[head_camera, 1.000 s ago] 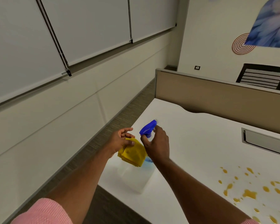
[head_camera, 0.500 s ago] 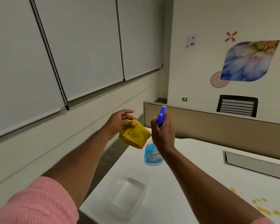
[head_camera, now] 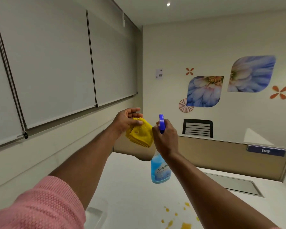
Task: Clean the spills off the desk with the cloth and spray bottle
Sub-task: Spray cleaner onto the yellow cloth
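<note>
My left hand [head_camera: 125, 120] holds a folded yellow cloth [head_camera: 140, 133] up in the air, thumb on top of it. Just to its right, my right hand [head_camera: 166, 138] grips the neck of a spray bottle [head_camera: 160, 171] with blue liquid and a blue trigger head, lifted above the white desk [head_camera: 130, 187]. The nozzle sits close to the cloth. Orange spills [head_camera: 177, 217] dot the desk at the bottom of the view, between my forearms.
A clear plastic tub [head_camera: 96, 215] sits at the desk's near left edge. A beige partition [head_camera: 221, 156] with a "109" plate borders the far side. A grey cable tray [head_camera: 234, 184] is set into the desk at right. A black chair back [head_camera: 197, 128] shows behind the partition.
Both hands rose from just over the desk, carrying the cloth and bottle higher. The view tilted upward, so the tub and spills slid toward the bottom edge.
</note>
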A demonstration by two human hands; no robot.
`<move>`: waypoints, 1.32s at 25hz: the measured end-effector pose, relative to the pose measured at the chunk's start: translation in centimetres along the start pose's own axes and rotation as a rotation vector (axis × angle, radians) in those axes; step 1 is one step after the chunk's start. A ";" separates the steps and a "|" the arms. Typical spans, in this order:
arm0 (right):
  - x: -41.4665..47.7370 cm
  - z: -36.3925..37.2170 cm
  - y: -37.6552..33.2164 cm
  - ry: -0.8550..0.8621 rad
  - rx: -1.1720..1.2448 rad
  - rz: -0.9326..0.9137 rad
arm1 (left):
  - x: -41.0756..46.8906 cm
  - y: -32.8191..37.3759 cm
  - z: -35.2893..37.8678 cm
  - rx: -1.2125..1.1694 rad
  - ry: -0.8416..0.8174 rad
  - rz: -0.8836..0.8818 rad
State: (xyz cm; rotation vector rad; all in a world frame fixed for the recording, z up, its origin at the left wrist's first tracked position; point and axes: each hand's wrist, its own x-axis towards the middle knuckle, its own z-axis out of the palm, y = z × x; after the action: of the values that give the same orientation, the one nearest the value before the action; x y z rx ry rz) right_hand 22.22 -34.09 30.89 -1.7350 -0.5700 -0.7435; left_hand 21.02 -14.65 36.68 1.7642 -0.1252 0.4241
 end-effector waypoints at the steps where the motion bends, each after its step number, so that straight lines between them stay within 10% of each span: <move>1: 0.3 -2.1 0.4 0.003 -0.011 -0.007 | 0.2 0.9 2.1 -0.009 -0.008 0.012; 15: 3.9 -23.8 5.0 0.090 -0.142 -0.042 | 5.5 10.2 24.6 -0.179 -0.186 0.141; 33: 4.9 -23.0 2.9 0.167 -0.341 0.001 | 8.8 12.8 24.9 -0.188 -0.244 0.212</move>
State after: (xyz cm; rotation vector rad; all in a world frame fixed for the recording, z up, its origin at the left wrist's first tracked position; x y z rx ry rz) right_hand 23.17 -56.96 36.96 -1.9588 -0.3409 -1.0191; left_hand 30.63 -40.39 47.08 1.6163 -0.5132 0.3362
